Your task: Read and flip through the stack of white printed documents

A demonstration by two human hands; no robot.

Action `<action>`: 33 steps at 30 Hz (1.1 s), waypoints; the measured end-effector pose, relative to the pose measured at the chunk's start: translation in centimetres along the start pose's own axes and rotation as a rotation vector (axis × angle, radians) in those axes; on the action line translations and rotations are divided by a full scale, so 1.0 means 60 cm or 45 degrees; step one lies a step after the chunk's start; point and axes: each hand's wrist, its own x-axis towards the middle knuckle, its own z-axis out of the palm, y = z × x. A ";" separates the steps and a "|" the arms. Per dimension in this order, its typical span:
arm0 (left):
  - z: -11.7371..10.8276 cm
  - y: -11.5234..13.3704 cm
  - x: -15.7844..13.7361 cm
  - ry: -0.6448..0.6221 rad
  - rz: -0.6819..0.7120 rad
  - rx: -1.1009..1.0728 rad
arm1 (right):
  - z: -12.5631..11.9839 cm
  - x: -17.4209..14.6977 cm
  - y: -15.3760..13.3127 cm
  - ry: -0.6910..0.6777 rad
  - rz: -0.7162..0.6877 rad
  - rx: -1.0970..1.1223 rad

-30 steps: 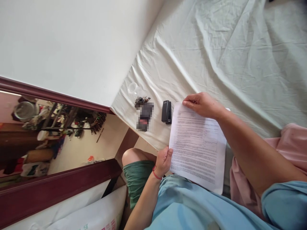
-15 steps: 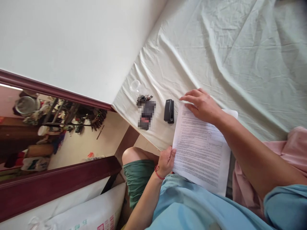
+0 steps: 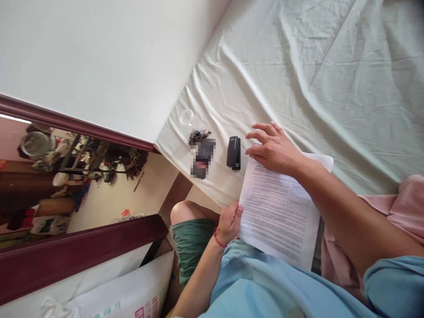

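Printed white paper sheets (image 3: 280,212), covered in dense small text, lie partly on the near edge of the bed with the pale green wrinkled sheet (image 3: 298,66) and partly over our lap. We note the left hand (image 3: 229,223) at the lower left corner of the sheets, its grip pressed together on the paper edge, thumb on top and fingers curled beneath (a red thread bracelet (image 3: 217,238) sits on that wrist). Right hand (image 3: 273,148) rests over the upper left corner of the sheets, fingers spread and pointing toward the small black stapler (image 3: 233,153); its grip pinches nothing that we can see, and the fingertips stand just beside the stapler, apart from it.

Stapler lies flat on the bed sheet, just beside the top edge of the paper. Further left lies a dark bunch of keys (image 3: 197,134) touching a blurred dark object (image 3: 202,157) (we cannot tell what it is), and beyond them a clear round plastic piece (image 3: 186,117) near the corner of the bed. White wall (image 3: 99,57) borders the bed on the left. Light blue shirt (image 3: 258,282) and green shorts (image 3: 190,243) fill the lower part of the view.
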 end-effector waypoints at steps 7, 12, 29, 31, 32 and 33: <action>-0.001 0.002 0.001 -0.017 0.028 -0.028 | 0.001 -0.001 0.005 -0.023 -0.005 0.064; -0.001 0.005 0.003 -0.004 0.026 -0.057 | -0.004 0.002 0.012 -0.090 0.019 0.170; 0.002 0.003 -0.006 0.034 0.024 0.025 | -0.040 -0.003 0.022 -0.048 0.482 0.513; 0.003 0.008 -0.007 0.021 0.038 0.060 | -0.042 -0.005 0.021 -0.027 0.445 0.526; 0.003 0.011 -0.007 0.019 0.044 0.076 | -0.042 -0.006 0.021 -0.018 0.430 0.531; 0.004 0.013 -0.008 0.023 0.046 0.091 | -0.042 -0.007 0.021 -0.011 0.419 0.536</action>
